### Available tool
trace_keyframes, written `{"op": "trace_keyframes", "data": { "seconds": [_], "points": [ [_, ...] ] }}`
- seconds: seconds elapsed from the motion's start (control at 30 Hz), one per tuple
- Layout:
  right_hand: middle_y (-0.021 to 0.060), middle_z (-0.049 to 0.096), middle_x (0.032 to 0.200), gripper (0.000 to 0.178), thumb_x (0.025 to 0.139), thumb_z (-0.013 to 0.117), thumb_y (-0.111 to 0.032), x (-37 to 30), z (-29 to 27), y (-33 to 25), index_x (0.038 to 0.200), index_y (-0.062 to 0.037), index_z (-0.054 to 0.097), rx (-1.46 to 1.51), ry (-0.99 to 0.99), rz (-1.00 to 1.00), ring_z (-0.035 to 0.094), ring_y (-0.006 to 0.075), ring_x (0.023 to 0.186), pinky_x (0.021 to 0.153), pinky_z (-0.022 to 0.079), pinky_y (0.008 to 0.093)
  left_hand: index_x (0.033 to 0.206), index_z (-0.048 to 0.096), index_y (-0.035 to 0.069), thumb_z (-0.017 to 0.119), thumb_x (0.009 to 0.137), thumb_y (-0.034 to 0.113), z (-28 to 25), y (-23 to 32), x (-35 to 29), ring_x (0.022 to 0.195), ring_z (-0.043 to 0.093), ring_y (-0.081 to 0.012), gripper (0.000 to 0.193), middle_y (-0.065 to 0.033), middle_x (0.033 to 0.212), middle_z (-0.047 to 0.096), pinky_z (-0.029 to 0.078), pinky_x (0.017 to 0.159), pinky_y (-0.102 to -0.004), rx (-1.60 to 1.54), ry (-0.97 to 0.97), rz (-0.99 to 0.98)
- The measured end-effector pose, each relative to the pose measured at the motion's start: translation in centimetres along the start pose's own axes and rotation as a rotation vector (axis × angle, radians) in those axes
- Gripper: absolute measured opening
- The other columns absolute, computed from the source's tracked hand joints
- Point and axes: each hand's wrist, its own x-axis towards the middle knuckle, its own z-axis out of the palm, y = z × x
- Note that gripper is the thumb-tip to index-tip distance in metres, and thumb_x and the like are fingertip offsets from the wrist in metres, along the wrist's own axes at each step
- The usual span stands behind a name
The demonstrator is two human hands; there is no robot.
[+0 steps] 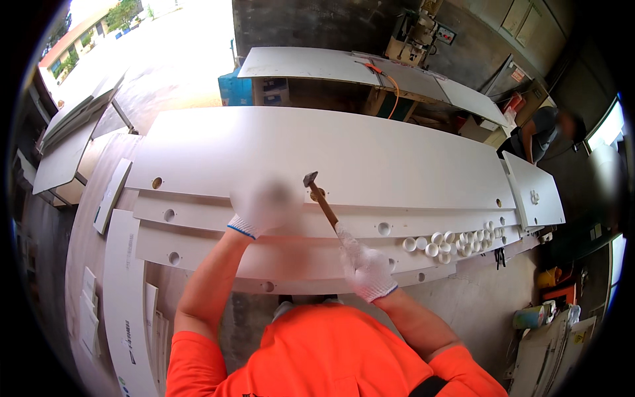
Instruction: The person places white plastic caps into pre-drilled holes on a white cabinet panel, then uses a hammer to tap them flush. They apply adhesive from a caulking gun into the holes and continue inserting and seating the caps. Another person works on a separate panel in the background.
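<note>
My right hand (367,270), in a white knit glove, grips the wooden handle of a hammer (325,209). The hammer's metal head is raised toward the far side, over or beside a round hole near the top panel's front edge. My left hand (254,216), also gloved with a blue-edged cuff, is over the front part of the top white panel (370,159); its fingers are lost in a blur. More white panels (198,218) lie stepped beneath, with round holes along their near edges. Several white round cups (444,249) are clustered on the panels to my right.
A person (539,135) stands at the right, beside a smaller white panel (532,192). Behind the stack is a long white-topped bench (311,65) with an orange cable (395,86). Loose boards (122,284) lie left; buckets (529,317) stand at the lower right.
</note>
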Motion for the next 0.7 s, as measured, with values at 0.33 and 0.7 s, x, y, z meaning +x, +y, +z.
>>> {"op": "trace_keyframes", "data": {
  "seconds": [0.33,0.7],
  "points": [
    [0.0222,0.069,0.074,0.065,0.102,0.067,-0.018,0.6,0.0,-0.2,0.165,-0.0158,0.051,0.046,-0.12,-0.046,0.072,0.0442,0.067,0.065,0.057,0.0541,0.108,0.08,0.005,0.072,0.098,0.006,-3.6,-0.3,-5.0,0.08,0.076,-0.0329,0.013,-0.0142,0.095,0.077,0.06,0.072,-0.0394,0.033,0.23,-0.053],
    [0.023,0.071,0.082,0.064,0.101,0.07,-0.014,9.0,8.6,-10.7,0.163,-0.0139,0.053,0.239,-0.066,-0.144,0.072,0.0434,0.074,0.067,0.056,0.0531,0.101,0.079,0.004,0.076,0.098,0.012,-19.5,-17.5,-9.9,0.082,0.074,-0.0298,0.01,-0.0147,0.097,0.075,0.058,0.075,-0.0397,0.243,0.474,-0.361]
  ]
}}
